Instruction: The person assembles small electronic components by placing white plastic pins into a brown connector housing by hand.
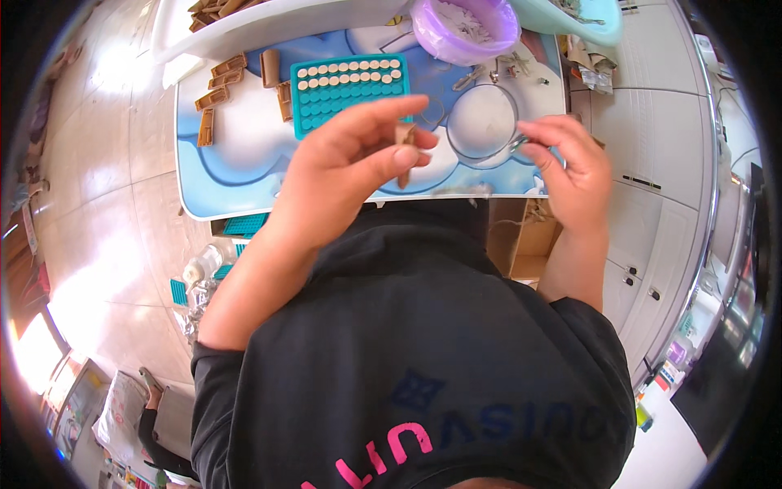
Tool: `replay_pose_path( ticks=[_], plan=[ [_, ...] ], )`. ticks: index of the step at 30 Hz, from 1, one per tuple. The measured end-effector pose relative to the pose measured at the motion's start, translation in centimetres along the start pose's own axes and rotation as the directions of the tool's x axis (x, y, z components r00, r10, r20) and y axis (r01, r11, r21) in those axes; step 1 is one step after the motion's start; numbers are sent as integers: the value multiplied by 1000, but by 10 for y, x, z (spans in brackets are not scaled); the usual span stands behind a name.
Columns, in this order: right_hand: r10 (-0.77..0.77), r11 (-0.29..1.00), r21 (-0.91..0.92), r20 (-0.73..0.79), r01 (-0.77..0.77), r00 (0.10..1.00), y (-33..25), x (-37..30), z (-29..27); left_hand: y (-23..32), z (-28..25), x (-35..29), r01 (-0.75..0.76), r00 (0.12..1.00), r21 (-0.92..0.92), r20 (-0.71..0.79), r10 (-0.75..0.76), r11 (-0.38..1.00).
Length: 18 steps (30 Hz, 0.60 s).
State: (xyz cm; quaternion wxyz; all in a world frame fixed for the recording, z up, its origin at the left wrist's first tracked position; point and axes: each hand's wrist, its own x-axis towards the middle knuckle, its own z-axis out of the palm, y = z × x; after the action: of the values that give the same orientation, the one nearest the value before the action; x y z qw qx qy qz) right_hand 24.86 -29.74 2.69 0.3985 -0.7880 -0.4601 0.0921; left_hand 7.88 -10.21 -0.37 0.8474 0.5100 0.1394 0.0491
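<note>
Tiled floor, pale and glossy, occupies the left; another person's foot shows at lower left. The table, its top patterned in blue and white, spans the upper centre. Upon it, from left to right: several brown pieces; a teal tray with cream discs in its two far rows; a bowl lined with purple plastic and containing whitish scraps; and a round, clear-rimmed dish. White cabinets stand along the right. Lettering in pink and in dark blue runs across the black shirt, beside a dark emblem; all of it appears inverted from this viewpoint. Left hand: thumb and fingers closed on a small brown item, held above the table's near edge. Right hand: thumb and forefinger pinched on a slim silvery item at the dish's right rim, its full shape hidden.
</note>
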Motion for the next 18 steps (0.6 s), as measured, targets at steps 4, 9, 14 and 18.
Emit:
replay_pose_path(
  ticks=[4, 9, 14, 18],
  plan=[
    [-133, 987, 108, 90, 123, 987, -24, 7, 27, -21, 7, 10, 75, 996, -273, -27, -86, 959],
    [-118, 971, 208, 0, 115, 993, -28, 7, 64, -35, 3, 6, 134, 989, -441, 6, -146, 888],
    [-94, 966, 231, -111, 117, 989, -31, 8, 81, -36, -2, 1, 134, 988, -459, -2, -152, 878],
    [-47, 967, 244, -87, 67, 995, -35, 9, 83, -36, -2, 0, 111, 986, -467, -58, -156, 877]
  ],
)
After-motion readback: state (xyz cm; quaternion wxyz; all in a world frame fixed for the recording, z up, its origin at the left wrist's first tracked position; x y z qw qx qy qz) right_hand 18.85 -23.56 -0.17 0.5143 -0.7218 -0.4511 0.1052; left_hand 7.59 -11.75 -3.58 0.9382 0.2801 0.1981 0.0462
